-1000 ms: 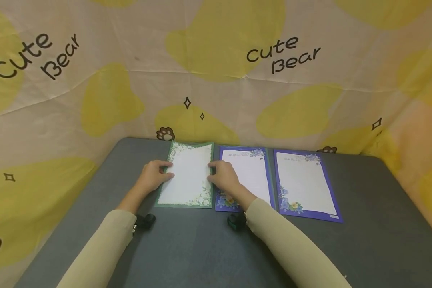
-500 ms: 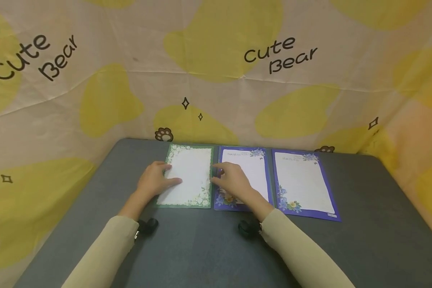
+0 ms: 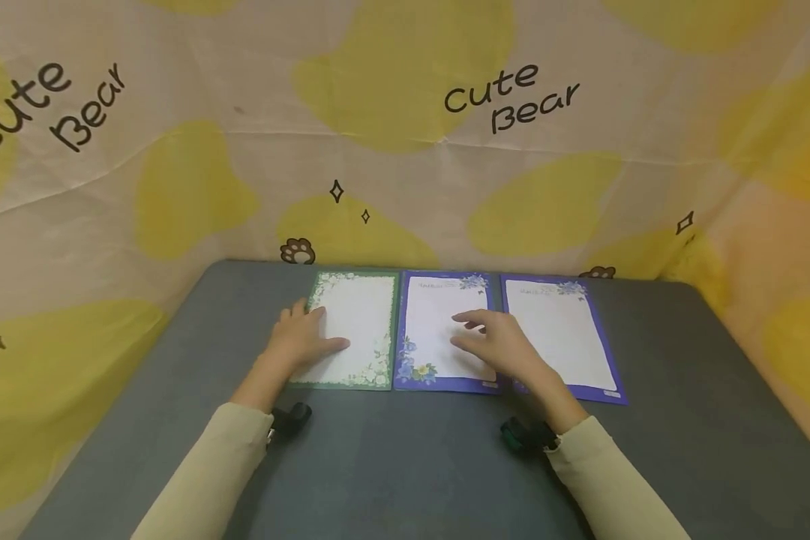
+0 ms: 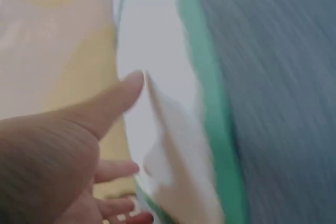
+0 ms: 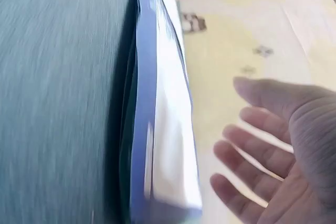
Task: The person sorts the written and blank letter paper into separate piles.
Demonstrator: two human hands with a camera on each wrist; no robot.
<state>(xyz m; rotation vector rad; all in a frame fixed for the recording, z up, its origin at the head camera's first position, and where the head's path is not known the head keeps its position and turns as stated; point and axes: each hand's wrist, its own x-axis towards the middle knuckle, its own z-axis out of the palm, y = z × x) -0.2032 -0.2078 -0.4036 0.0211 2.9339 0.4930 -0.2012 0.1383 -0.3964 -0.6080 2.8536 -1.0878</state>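
Note:
Three flower-bordered letter papers lie in a row along the back of the grey table. The left one is green-edged letter paper; in the middle is purple-edged letter paper, and at right another purple-edged letter paper. My left hand rests at the left edge of the green-edged one, thumb stretched over its white face. With fingers apart and holding nothing, my right hand hovers over the middle and right papers. The right wrist view shows that hand loosely spread, apart from a purple-edged paper.
A cloth backdrop with yellow patches and "Cute Bear" lettering hangs right behind the table's back edge. Grey tabletop stretches in front of the papers. A dark wrist device sits under the right wrist, another under the left.
My right hand has let go of the green-edged paper's right edge and moved right, across the middle paper. My left hand stays at the left edge, thumb stretched further over the sheet.

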